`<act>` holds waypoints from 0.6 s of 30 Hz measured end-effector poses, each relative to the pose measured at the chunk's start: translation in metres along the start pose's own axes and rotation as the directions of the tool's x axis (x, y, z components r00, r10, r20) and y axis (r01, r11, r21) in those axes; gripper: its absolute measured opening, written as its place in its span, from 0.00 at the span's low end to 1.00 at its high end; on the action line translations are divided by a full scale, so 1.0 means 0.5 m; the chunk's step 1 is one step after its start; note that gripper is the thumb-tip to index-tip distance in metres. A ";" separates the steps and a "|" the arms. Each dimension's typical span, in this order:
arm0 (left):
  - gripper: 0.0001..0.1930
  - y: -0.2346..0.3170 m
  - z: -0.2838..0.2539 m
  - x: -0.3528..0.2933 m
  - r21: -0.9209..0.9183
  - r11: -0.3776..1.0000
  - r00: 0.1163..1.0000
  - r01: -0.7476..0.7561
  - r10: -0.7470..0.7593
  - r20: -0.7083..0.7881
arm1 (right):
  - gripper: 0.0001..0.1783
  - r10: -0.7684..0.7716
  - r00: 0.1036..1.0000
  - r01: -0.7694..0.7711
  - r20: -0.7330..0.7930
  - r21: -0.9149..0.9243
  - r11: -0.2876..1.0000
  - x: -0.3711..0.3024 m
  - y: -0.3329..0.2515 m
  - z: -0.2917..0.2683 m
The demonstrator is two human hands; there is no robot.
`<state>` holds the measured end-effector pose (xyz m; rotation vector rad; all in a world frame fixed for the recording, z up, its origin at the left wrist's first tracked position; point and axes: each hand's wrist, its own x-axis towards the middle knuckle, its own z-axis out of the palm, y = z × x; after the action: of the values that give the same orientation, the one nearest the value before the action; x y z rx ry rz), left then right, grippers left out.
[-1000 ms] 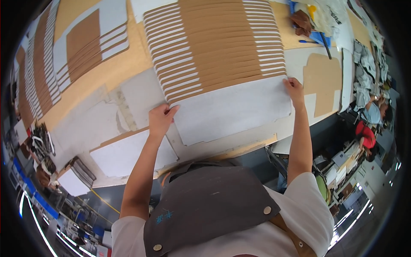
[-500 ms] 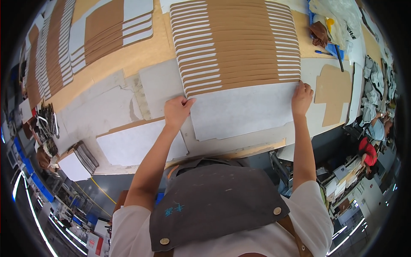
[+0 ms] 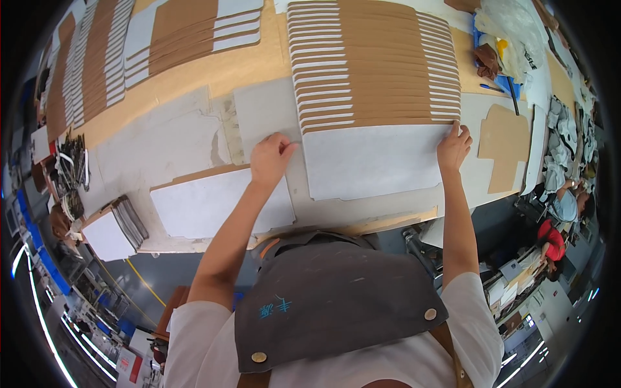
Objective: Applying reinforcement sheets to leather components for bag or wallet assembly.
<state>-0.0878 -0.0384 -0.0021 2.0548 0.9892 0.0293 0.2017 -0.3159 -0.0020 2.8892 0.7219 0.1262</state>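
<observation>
White sheet (image 3: pixel 375 161) near the bench's (image 3: pixel 407 217) front edge

Lined up with boards (image 3: pixel 385 71) stepped apparently to expose each edge; touched at far right corner by right hand (image 3: pixel 454 149), cannot tell if pinched; with left hand (image 3: pixel 272 158) pressed thumb-to-finger, just beside.

The right grip (image 3: pixel 455 145) touches the right edge of a white sheet (image 3: pixel 375 161) at the near end of a fanned brown-and-white stack (image 3: pixel 385 64). The left grip (image 3: pixel 275 158), fingers curled, is just beside the sheet's left edge, apart from it. On the surface (image 3: pixel 155 155), a second sheet (image 3: pixel 220 204) lies left, a tan card (image 3: pixel 503 142) right, with a blue pen (image 3: pixel 490 87) beyond.
</observation>
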 end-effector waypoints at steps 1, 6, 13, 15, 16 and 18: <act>0.09 -0.018 -0.023 -0.014 0.006 1.000 1.000 0.012 -0.012 -0.008 | 0.26 -0.048 0.998 0.049 -0.043 0.018 0.999 -0.006 -0.030 -0.024; 0.16 -0.061 -0.091 -0.074 0.336 0.870 0.933 -0.360 0.345 0.104 | 0.23 -0.411 0.890 0.433 -0.197 0.647 0.627 -0.109 -0.255 -0.072; 0.12 -0.085 -0.083 -0.071 0.249 0.912 0.943 -0.326 0.295 0.157 | 0.20 -0.649 0.761 0.322 0.019 0.856 0.404 -0.258 -0.513 -0.121; 0.11 -0.083 -0.085 -0.073 0.294 0.901 0.946 -0.320 0.288 0.147 | 0.18 -0.643 0.765 0.342 0.034 0.824 0.451 -0.269 -0.534 -0.118; 0.11 -0.089 -0.087 -0.074 0.295 0.901 0.947 -0.319 0.288 0.145 | 0.16 -0.635 0.771 0.359 0.048 0.791 0.495 -0.272 -0.542 -0.117; 0.09 -0.099 -0.095 -0.076 0.222 0.861 0.889 -0.458 0.443 0.117 | 0.13 -0.651 0.758 0.351 0.043 0.814 0.463 -0.274 -0.547 -0.112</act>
<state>-0.1621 -0.0141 0.0064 2.4620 0.4679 0.0923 -0.0511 -0.1352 -0.0011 3.0202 1.9218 -1.0172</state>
